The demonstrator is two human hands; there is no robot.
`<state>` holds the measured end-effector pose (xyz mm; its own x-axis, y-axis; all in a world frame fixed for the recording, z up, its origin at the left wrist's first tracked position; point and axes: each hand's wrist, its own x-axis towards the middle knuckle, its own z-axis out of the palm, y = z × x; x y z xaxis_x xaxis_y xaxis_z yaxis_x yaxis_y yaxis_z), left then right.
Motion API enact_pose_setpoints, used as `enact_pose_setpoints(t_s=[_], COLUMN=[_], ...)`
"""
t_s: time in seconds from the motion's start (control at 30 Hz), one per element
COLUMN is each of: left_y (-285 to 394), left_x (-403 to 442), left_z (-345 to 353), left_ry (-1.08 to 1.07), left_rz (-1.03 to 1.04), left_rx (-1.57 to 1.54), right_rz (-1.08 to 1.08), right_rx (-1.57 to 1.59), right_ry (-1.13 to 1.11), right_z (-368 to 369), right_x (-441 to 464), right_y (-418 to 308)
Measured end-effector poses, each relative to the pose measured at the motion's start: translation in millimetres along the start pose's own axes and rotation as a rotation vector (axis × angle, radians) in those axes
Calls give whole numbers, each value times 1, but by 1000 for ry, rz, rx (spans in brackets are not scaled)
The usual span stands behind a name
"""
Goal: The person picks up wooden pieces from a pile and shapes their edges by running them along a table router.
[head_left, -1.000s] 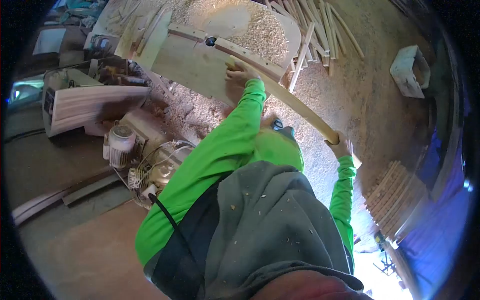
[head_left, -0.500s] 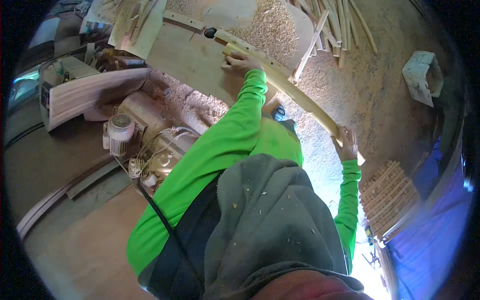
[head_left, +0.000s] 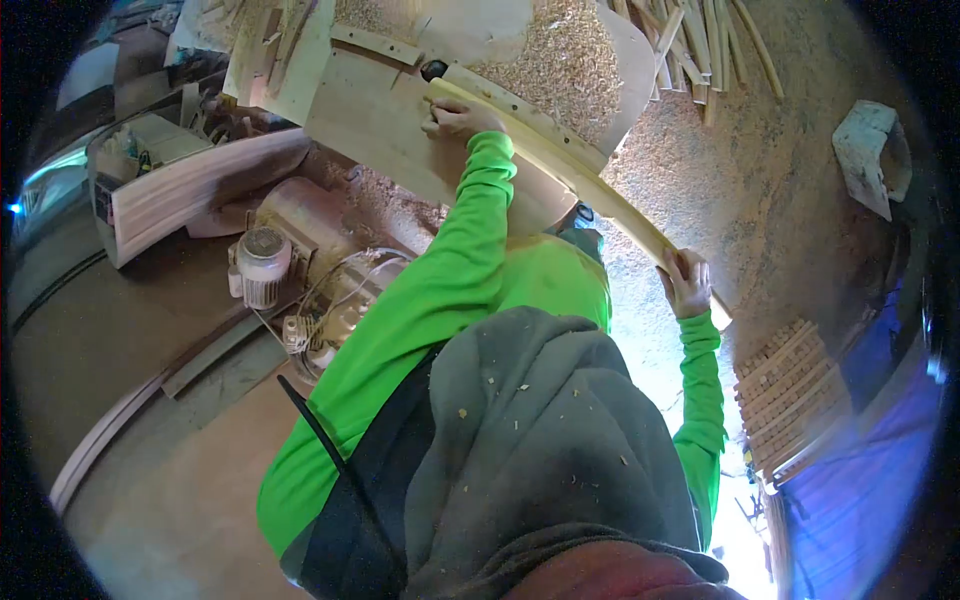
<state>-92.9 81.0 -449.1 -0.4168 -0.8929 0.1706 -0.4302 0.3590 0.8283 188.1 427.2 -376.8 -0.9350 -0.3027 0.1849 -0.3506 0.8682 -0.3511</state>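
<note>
Strip of long pale-yellow wood (head_left: 625,215), one; left hand (head_left: 458,118) curled closed on its upper end, right hand (head_left: 687,284) gripping near the lower. Beside it, two drilled wooden bars (head_left: 375,45) on pale wooden surface (head_left: 370,115).

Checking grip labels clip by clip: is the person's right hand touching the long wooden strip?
Touching. The head view shows the right hand with its fingers curled over the long wooden strip, near its lower end.
</note>
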Motion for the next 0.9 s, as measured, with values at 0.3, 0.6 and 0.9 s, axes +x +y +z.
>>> enact_pose_setpoints(t_s=[0.3,0.6,0.9], left_y=[-74,8,7], left_x=[46,54,92], left_z=[47,10,15], left_ry=[174,18,-87], left_rz=[199,-88,-22], left_rx=[48,144,147], right_rz=[-13,18,39], right_rx=[-30,-26,27], right_ry=[25,21,14], right_z=[10,23,34], right_x=[27,43,70], right_y=[-17,-27,-43])
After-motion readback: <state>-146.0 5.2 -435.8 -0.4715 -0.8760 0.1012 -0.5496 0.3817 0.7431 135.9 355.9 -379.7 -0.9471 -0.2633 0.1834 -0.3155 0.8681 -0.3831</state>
